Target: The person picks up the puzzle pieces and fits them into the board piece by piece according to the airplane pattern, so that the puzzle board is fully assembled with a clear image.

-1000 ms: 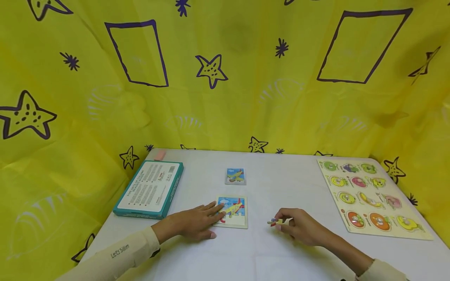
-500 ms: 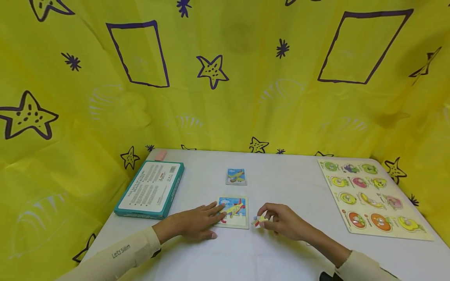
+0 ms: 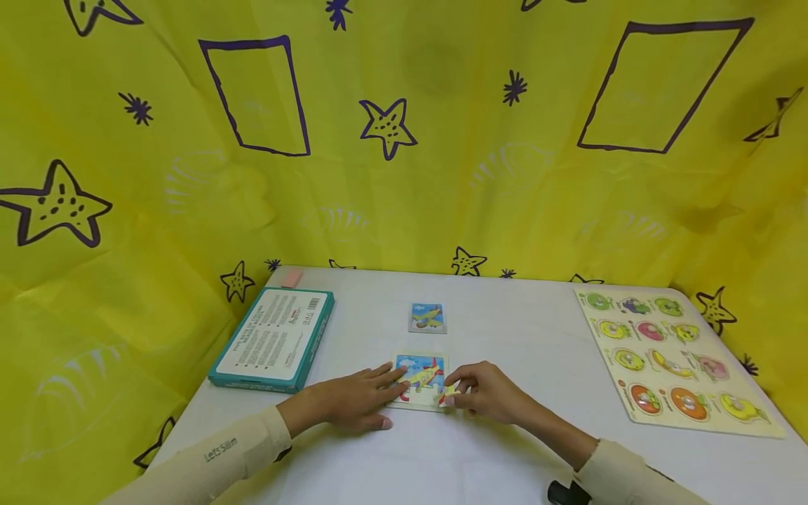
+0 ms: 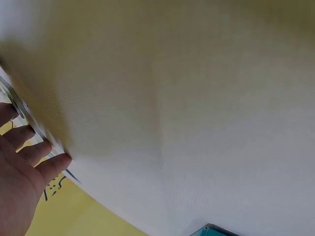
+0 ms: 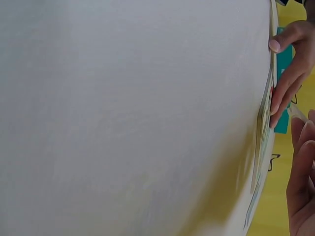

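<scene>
A small airplane jigsaw board (image 3: 421,382) lies on the white table (image 3: 505,337). My left hand (image 3: 353,400) lies flat with straight fingers pressing on the board's left edge; its fingers (image 4: 29,152) show in the left wrist view. My right hand (image 3: 482,393) pinches a small puzzle piece (image 3: 449,397) at the board's lower right corner. In the right wrist view the board (image 5: 263,123) appears edge-on with the left hand's fingers (image 5: 288,69) on it and my right fingers (image 5: 301,172) close by.
A second small airplane puzzle (image 3: 427,317) lies farther back. A teal box (image 3: 273,338) sits at the left and a pink eraser (image 3: 292,278) behind it. A fruit peg puzzle board (image 3: 672,354) lies at the right. Yellow patterned cloth surrounds the table.
My right hand carried the small piece leftwards from the open table to the lower right corner of the airplane board. The left hand stayed on the board.
</scene>
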{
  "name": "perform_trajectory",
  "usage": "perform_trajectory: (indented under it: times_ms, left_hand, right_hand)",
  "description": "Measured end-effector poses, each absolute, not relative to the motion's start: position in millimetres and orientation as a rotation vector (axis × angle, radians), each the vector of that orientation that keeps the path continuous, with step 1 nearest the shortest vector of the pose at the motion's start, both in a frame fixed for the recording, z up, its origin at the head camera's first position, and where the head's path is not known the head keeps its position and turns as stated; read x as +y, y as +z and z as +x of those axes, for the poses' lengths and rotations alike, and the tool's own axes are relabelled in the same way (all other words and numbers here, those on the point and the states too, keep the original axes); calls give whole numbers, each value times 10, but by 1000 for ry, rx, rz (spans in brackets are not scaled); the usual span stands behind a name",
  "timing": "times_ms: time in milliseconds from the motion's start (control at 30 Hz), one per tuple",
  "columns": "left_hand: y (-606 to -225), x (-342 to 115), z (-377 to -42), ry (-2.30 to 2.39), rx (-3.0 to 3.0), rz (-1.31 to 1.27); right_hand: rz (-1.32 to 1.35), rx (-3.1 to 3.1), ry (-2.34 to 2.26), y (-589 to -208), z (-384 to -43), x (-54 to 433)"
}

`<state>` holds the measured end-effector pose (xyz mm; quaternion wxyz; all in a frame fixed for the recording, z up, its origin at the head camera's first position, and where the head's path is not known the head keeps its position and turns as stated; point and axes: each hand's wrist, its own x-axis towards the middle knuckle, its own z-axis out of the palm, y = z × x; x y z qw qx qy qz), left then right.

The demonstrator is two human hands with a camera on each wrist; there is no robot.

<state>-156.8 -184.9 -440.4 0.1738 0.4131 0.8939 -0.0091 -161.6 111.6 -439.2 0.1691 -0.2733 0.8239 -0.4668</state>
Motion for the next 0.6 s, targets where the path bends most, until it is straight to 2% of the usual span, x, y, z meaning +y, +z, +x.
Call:
perform_trajectory:
  times_ms: [600]
  left_hand:
    - [-4385, -1850, -1564, -18, 2534, 1175]
  right_hand:
    - [-657, 2362, -1330, -4482, -1715, 698]
